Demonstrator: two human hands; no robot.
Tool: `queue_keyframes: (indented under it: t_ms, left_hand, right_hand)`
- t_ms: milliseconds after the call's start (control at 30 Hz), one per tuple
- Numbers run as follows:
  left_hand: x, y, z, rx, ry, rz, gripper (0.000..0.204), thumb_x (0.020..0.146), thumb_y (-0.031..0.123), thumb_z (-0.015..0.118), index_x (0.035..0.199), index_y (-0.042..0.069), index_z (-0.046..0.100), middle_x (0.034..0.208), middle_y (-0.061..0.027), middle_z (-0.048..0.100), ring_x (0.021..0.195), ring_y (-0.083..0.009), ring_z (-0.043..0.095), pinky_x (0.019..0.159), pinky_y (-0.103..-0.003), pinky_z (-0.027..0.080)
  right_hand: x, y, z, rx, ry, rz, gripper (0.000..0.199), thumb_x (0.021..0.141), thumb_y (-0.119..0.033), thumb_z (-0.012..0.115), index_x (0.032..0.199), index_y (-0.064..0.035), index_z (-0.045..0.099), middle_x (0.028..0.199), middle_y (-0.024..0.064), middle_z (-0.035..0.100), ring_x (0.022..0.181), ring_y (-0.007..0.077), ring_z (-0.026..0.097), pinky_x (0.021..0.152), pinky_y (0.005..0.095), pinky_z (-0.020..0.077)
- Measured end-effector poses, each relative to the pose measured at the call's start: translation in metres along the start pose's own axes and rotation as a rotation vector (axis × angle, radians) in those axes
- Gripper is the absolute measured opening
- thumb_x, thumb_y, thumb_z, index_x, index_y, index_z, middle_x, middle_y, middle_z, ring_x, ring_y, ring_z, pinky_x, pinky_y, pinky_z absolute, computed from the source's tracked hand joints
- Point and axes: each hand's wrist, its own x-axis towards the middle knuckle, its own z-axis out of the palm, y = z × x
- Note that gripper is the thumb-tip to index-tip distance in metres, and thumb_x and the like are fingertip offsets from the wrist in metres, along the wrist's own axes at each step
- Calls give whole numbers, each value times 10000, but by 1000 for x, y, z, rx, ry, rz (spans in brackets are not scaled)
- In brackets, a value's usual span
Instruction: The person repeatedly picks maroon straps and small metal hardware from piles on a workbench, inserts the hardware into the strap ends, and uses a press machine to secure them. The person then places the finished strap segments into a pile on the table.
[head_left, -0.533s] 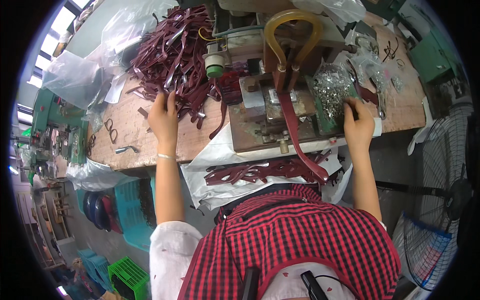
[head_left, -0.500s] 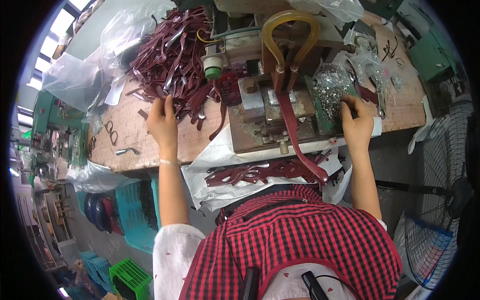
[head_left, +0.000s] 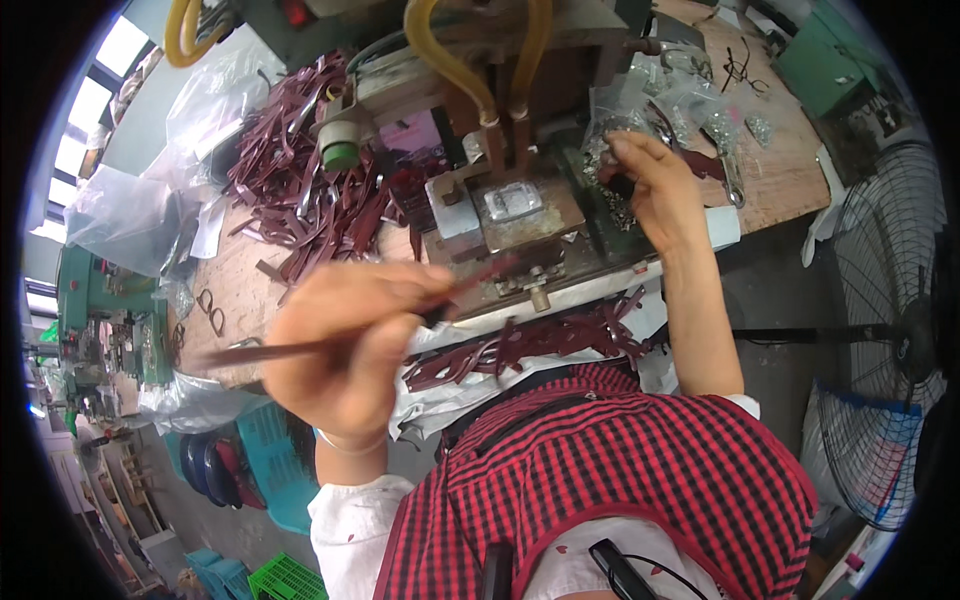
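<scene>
Since half a second ago the left hand has come off the heap of dark red straps and risen close to the camera, and it now grips one long, thin dark red leather strap pinched between thumb and fingers. The strap's long axis runs nearly level, from a blurred tail out past the hand's left side to a tip pointing right and slightly up, toward the grey metal press block that lies beyond and to the right of this hand. The left hand is the nearer one to the strap; it is also the nearer to the camera.

Just below and to the right of the left hand, a row of finished dark red strap pieces lies on white plastic sheeting at the near edge of the wooden table.

Farther out, the right hand has shifted only a little; it is curled over a clear bag of small silver metal fittings, fingertips pinched on something small and dark that I cannot make out. The press block sits just to this hand's left, with two yellow hoses looping above it.

Beyond the left hand, the pile of loose dark red straps spreads over the table, with crumpled clear plastic bags farther left. No labels are legible.
</scene>
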Motion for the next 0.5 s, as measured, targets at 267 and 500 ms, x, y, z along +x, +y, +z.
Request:
queue_keyframes:
  t_ms: [267, 500]
  left_hand:
    - [-1, -29, -6, -49, 337, -152, 147, 1021, 95, 543, 1053, -35, 602, 918, -161, 698, 677, -194, 651, 589, -274, 540]
    - [36, -43, -5, 236, 308, -19, 143, 985, 62, 617, 1030, -69, 648, 935, -117, 703, 751, -142, 660, 680, -256, 550]
  right_hand:
    - [-37, 17, 93, -377, -93, -321, 255, 891, -25, 657, 1145, -2, 645, 962, 86, 742, 939, 152, 709, 839, 268, 526]
    - [-39, 0, 105, -333, -115, -171, 456, 880, 16, 644, 1308, 50, 489, 1008, 115, 716, 941, 131, 660, 842, 254, 491]
